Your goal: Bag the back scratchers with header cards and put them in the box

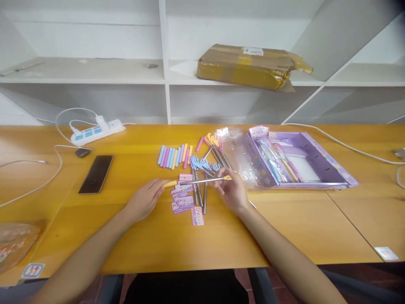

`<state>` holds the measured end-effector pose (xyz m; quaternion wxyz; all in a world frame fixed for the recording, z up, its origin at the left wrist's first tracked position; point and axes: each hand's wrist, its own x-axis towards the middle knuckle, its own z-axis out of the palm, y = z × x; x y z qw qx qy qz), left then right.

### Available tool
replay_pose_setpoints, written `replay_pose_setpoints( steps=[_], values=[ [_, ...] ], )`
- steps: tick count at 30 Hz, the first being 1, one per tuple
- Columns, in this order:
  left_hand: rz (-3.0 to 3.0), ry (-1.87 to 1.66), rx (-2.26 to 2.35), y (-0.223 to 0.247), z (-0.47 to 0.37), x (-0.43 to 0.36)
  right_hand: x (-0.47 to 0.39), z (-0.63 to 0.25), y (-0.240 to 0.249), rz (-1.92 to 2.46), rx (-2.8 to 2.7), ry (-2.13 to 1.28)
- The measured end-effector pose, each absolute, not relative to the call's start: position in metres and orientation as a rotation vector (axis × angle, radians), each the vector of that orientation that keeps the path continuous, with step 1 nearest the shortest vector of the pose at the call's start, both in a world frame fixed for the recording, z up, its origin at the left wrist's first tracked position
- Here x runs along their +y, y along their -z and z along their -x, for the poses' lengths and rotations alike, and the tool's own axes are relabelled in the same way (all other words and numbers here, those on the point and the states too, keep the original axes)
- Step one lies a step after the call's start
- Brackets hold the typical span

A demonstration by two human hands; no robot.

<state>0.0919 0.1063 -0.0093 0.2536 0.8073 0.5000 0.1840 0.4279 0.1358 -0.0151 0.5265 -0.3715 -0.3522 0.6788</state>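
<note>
Between my hands lies a level metal backscratcher rod (201,181). My right hand (233,192) is closed on it near its yellow end. My left hand (144,199) pinches a yellow grip sleeve (170,184) at the rod's other end; I cannot tell whether the two are joined. Under the rod are small pink and purple cards (182,202) and loose metal rods (205,198). Beyond my hands lie blue claw-shaped heads (200,162), yellow claw heads (211,138) and a row of pastel sleeves (172,157).
A purple box (332,169) holding wrapped pieces stands at the right, beside clear plastic bags (240,158). On the left are a phone (95,174), a power strip (98,131) and cables. A taped carton (243,67) rests on the white shelf (126,71).
</note>
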Motion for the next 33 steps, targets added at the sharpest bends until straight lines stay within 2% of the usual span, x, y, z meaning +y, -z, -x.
replay_pose_setpoints(
  steps=[18, 33],
  values=[
    [-2.143, -0.64, 1.268, 0.006, -0.093, 0.093, 0.133, -0.422, 0.017, 0.822, -0.864, -1.595],
    [-2.391, -0.907, 1.258, 0.0, -0.102, 0.09, 0.128, -0.415, 0.011, 0.754, -0.992, -1.484]
  ],
)
